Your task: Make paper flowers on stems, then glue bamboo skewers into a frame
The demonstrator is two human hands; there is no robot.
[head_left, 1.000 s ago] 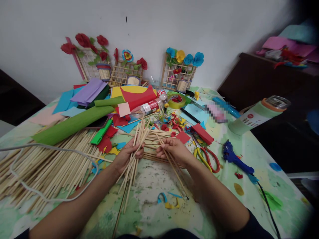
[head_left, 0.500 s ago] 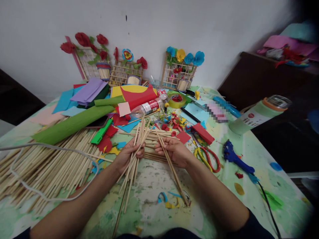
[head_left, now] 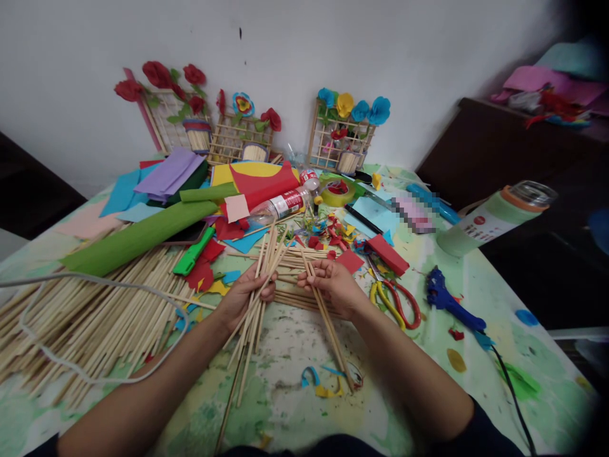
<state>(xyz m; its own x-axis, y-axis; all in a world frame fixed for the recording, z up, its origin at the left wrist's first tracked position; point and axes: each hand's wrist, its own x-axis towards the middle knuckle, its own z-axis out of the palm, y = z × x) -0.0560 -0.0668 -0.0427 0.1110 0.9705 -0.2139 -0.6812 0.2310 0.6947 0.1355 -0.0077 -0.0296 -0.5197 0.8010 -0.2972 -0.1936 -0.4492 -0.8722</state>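
Observation:
My left hand (head_left: 248, 293) is closed around a loose bundle of thin wooden sticks (head_left: 246, 336), which fan out above and below the fist. Between the thumb and fingers of my right hand (head_left: 333, 285) are a couple of similar wooden sticks (head_left: 332, 336), slanting down toward the table's front. Behind and between both hands, more wooden sticks (head_left: 295, 298) lie crosswise on the table, partly hidden by the fingers. A large pile of sticks (head_left: 95, 324) spreads over the left side, under a grey cable (head_left: 109, 382).
Scissors (head_left: 397, 304) and a blue glue gun (head_left: 451, 303) lie to the right, near a green bottle (head_left: 495, 219). A green utility knife (head_left: 194, 252), paper scraps, tape (head_left: 337, 190) and a plastic bottle (head_left: 285, 204) crowd the middle. Stick trellises with paper flowers (head_left: 340, 136) lean on the wall.
The lower ends of the sticks in my right hand have swung slightly left, and that hand has shifted a little. My left hand and its bundle look unmoved.

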